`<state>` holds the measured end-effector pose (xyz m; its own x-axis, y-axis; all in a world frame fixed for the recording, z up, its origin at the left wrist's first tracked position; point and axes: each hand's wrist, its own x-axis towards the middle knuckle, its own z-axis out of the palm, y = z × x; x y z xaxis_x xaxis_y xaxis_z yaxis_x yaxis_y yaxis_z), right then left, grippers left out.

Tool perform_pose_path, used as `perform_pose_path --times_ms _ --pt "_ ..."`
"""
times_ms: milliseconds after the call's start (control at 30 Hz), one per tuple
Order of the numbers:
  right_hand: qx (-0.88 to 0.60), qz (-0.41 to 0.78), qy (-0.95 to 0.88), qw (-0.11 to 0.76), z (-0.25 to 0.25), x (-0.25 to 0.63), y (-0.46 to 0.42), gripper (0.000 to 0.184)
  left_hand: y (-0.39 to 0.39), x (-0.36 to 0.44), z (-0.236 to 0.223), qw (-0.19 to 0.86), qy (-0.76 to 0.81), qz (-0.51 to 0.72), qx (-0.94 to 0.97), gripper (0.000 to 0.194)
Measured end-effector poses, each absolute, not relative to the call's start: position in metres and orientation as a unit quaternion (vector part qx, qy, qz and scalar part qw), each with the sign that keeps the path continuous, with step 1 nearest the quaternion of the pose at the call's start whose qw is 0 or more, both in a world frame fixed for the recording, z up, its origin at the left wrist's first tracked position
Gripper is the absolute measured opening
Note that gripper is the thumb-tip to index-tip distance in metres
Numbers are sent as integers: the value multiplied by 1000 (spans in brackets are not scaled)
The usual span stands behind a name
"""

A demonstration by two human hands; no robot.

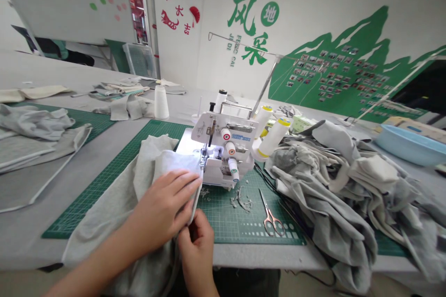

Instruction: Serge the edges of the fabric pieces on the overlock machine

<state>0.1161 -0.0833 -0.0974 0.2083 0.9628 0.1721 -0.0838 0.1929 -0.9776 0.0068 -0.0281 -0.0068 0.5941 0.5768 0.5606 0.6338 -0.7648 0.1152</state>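
A light grey fabric piece drapes over the table's front edge, its upper end at the presser foot of a white overlock sewing machine. The machine's lamp lights the stitching area. My left hand lies on the fabric with fingers stretched out, their tips just left of the presser foot. Below it, my right hand pinches the fabric's right edge between thumb and curled fingers. Part of the cloth is hidden beneath both hands.
A green cutting mat lies under the machine, with scissors and thread scraps on it. A heap of grey cloth fills the right side, near a blue basin. Thread cones stand behind the machine. More fabric lies left.
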Motion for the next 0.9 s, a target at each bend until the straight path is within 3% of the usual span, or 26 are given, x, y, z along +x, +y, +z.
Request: perform_pose_path --times_ms 200,567,900 --pt "-457 431 -455 631 -92 120 -82 22 -47 12 -11 69 -373 -279 -882 45" --pt "-405 493 -378 671 -92 121 -83 13 -34 13 -12 52 -387 -279 -877 46" --pt "-417 430 -370 710 -94 121 -83 9 -23 15 -12 41 -400 -285 -870 44"
